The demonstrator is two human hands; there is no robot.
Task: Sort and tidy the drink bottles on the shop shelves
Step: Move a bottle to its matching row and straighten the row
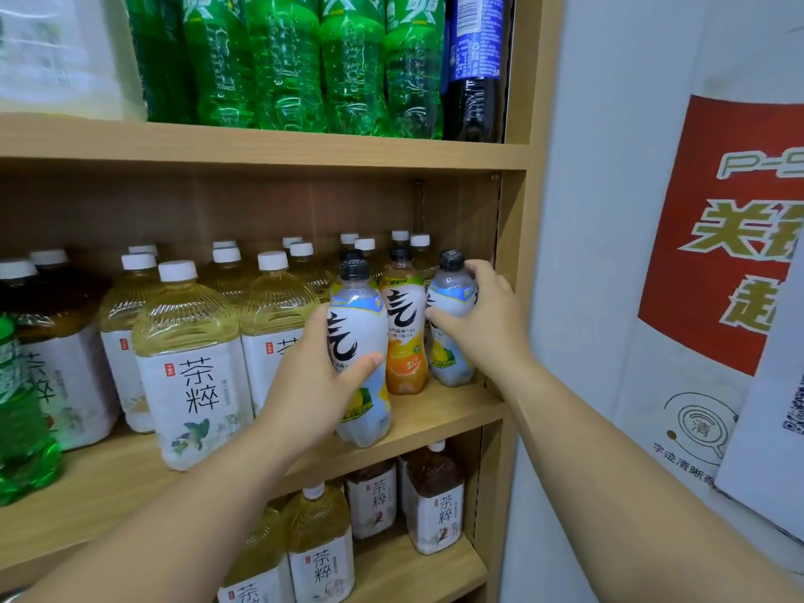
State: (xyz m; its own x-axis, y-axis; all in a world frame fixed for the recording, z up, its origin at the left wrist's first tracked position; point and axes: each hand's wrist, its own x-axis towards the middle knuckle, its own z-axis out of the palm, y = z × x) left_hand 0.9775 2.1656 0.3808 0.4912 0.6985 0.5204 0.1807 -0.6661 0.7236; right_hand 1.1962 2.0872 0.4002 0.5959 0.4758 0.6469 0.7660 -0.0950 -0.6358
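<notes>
Wooden shelving (pixel 435 415) fills a shop corner beside a wall hung with a red poster (pixel 718 232). At the middle shelf's front edge, a person's left hand (pixel 313 380) wraps around a black-capped white bottle (pixel 359 315), thumb across its label. Just behind stands an orange bottle (pixel 402 341). Beside that, by the side panel, the right hand (pixel 487 311) grips a second white bottle (pixel 450 293) at its shoulder. Large tea bottles (pixel 191 363) crowd the left, with green soda bottles (pixel 283 58) and a dark cola bottle (pixel 474 58) above.

The left grip (pixel 313 383) clasps a white bottle (pixel 357 330), the right grip (pixel 487 317) a second white bottle (pixel 450 298), an orange bottle (pixel 402 346) between them.
</notes>
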